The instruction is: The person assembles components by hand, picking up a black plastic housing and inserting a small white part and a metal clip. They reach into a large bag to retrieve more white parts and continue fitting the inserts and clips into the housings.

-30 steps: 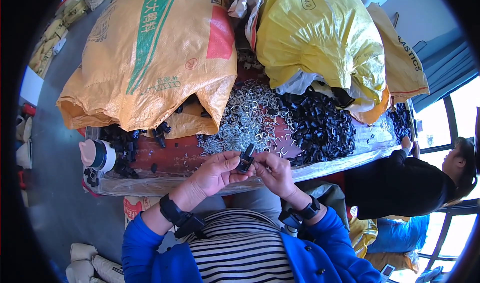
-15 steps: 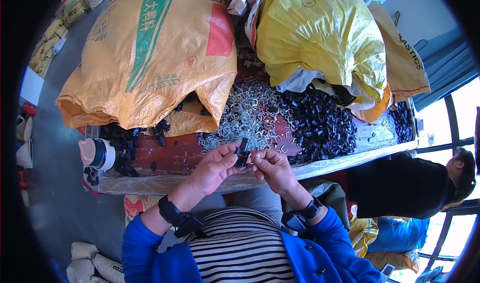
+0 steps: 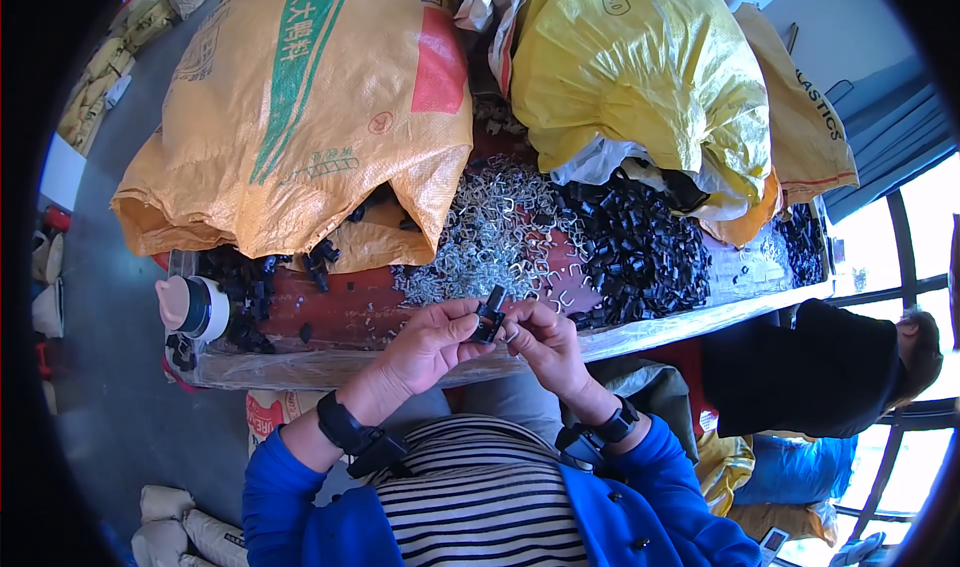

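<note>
Over the near edge of the table [image 3: 345, 307], the left hand [image 3: 428, 341] pinches a black part [image 3: 490, 319]; the right hand's [image 3: 550, 351] fingers are clamped on a small silvery piece [image 3: 512, 335] beside it. The part seems light, stiff, smooth, best held by its blocky body.

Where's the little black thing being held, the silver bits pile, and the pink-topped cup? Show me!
Black thing [image 3: 488, 321]: head view, on its wider body.
Silver bits pile [image 3: 480, 242]: head view, middle of the heap.
Pink-topped cup [image 3: 199, 309]: head view, on its dark middle band.
</note>
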`<state>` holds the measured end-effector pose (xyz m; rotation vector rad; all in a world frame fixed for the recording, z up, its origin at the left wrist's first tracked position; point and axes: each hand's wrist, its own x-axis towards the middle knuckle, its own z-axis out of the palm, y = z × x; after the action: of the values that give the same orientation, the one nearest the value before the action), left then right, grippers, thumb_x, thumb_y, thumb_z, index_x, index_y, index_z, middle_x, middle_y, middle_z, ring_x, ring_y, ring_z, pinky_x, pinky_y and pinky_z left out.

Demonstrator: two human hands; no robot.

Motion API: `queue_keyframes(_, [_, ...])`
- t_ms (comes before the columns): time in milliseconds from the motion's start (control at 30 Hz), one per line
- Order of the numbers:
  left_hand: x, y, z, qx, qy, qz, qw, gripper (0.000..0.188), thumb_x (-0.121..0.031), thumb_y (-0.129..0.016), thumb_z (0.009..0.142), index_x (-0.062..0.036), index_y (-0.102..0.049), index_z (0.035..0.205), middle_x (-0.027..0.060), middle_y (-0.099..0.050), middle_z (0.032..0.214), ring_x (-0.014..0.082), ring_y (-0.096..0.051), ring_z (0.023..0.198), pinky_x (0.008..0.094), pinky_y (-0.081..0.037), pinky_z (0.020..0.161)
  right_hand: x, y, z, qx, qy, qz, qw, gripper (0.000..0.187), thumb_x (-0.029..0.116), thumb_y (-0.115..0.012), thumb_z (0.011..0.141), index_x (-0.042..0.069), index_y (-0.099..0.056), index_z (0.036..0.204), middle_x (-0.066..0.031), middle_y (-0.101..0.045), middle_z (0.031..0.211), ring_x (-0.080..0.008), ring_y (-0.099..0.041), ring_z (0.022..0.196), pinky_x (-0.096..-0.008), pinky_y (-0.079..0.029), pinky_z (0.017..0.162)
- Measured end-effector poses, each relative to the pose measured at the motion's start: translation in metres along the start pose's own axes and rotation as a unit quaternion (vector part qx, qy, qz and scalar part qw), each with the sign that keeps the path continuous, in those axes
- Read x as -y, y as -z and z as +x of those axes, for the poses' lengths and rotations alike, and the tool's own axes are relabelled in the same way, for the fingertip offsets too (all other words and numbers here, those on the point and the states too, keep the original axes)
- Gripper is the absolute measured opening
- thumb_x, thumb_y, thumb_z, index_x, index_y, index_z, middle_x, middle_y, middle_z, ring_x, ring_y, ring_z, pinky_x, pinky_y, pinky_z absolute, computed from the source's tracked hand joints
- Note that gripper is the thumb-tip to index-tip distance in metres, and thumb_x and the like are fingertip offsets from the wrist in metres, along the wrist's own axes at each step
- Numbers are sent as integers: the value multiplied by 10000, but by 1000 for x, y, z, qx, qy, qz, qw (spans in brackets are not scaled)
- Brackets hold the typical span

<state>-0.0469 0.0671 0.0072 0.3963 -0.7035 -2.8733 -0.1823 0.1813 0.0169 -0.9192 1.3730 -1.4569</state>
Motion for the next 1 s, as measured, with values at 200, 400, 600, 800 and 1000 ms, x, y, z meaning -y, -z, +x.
queue_keyframes(200, [3, -1, -1, -38, -6, -18, 999, 248, -147, -521, 796, -26, -488, 1009, 97, -567, 939, 193, -566, 841, 289, -477, 735, 10, 3, 1, -28, 152, -210, 965, 60, 49, -537, 774, 3, -499, 784, -71, -515, 735, -142, -494, 605, -244, -404, 544])
queue_keyframes(400, [6, -5, -1, -49, 9, -1, 999, 220, -116, -527, 791, -28, -510, 992, 96, -574, 917, 200, -584, 808, 272, -501, 699, 23, -5, 3, -28, 217, -324, 920, 73, -7, -545, 721, 9, -488, 765, -105, -491, 727, -237, -505, 598, -282, -412, 532])
queue_keyframes(600, [7, -6, -4, -75, 15, 13, 997, 202, -113, -534, 786, -19, -531, 965, 88, -576, 908, 192, -583, 806, 270, -501, 703, 22, -5, 3, -11, 248, -379, 891, 100, -25, -535, 698, 17, -473, 764, -104, -476, 723, -260, -508, 615, -309, -416, 524])
queue_keyframes(800, [5, -13, -4, -100, 43, 91, 990, 202, -114, -535, 787, -6, -536, 957, 81, -576, 894, 178, -581, 803, 257, -498, 687, 24, 0, 0, 26, 273, -453, 848, 124, -20, -551, 681, 18, -468, 764, -97, -465, 710, -264, -499, 605, -316, -409, 500])
queue_keyframes(1000, [4, -12, -2, -95, 55, 95, 989, 203, -105, -534, 789, 3, -538, 961, 79, -578, 886, 165, -583, 788, 228, -487, 674, 26, 3, -1, 50, 225, -425, 875, 140, 32, -587, 692, 25, -467, 763, -83, -452, 698, -219, -477, 582, -284, -400, 505])
